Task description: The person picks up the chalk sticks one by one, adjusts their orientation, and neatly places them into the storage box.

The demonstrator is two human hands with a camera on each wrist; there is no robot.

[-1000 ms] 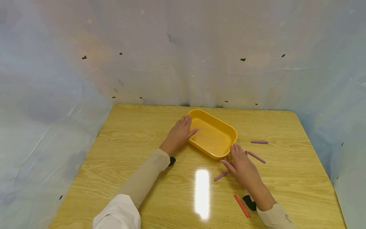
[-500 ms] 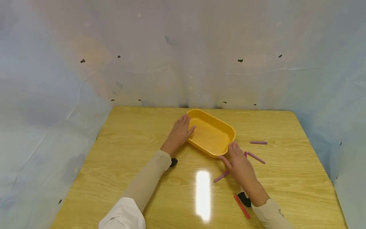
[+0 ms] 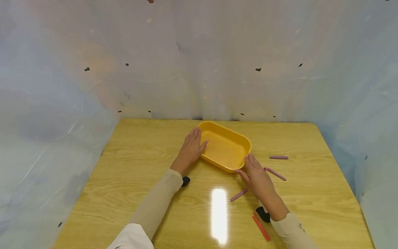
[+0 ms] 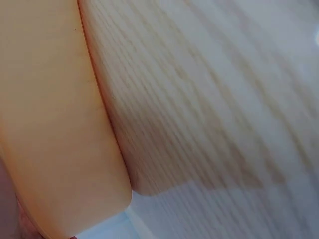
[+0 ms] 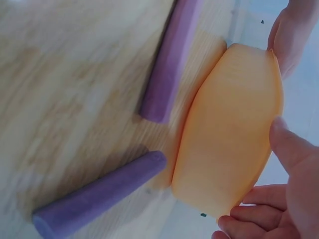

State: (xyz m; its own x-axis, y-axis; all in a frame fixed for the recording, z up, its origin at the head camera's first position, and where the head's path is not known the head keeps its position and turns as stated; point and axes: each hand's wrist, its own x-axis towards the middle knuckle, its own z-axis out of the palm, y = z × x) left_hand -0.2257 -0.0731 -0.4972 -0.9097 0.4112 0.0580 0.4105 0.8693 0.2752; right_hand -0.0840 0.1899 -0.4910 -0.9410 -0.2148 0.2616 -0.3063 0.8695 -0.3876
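A shallow yellow plastic tray [image 3: 225, 148] sits at a slant toward the back of the table, with nothing inside. My left hand [image 3: 190, 148] rests along its left end, fingers extended and thumb over the rim. At the right near corner, my right hand [image 3: 258, 180] touches the rim with extended fingers and thumb. The right wrist view shows that thumb [image 5: 291, 144] against the rim and the fingertips [image 5: 254, 216] lower along it. In the left wrist view, the tray's outer wall [image 4: 60, 114] fills the left side; the left hand is mostly hidden.
Purple chalk-like sticks [image 3: 278, 157] lie right of the tray and by the right hand; two purple sticks [image 5: 99, 194] appear close up. Nearer the front is a red stick [image 3: 261, 228]. The wooden table [image 3: 140, 155] is backed by pale sheeting [image 3: 199, 62].
The tray has shifted slightly left and turned a little, with my right hand following it. My left hand stays on its end. The head view has also tilted slightly.
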